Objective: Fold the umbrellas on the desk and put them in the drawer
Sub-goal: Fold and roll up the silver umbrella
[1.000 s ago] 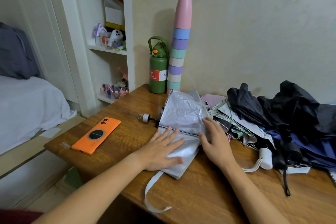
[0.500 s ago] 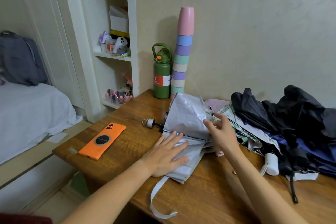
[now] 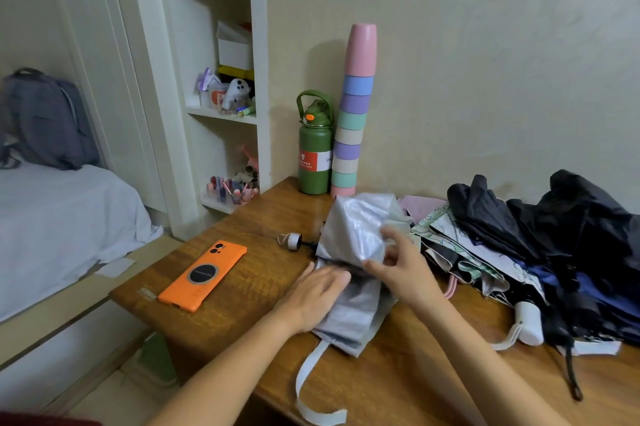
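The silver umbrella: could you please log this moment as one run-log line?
silver umbrella on desk | left hand presses it flat | right hand pinches canopy fold | drawer unseen

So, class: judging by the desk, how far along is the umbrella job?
Done: nothing; no drawer is in view. In hand: the left hand presses the silver umbrella flat while the right hand pinches a fold of its canopy. Left: wrap it with its strap, then fold the pile of umbrellas beside it.
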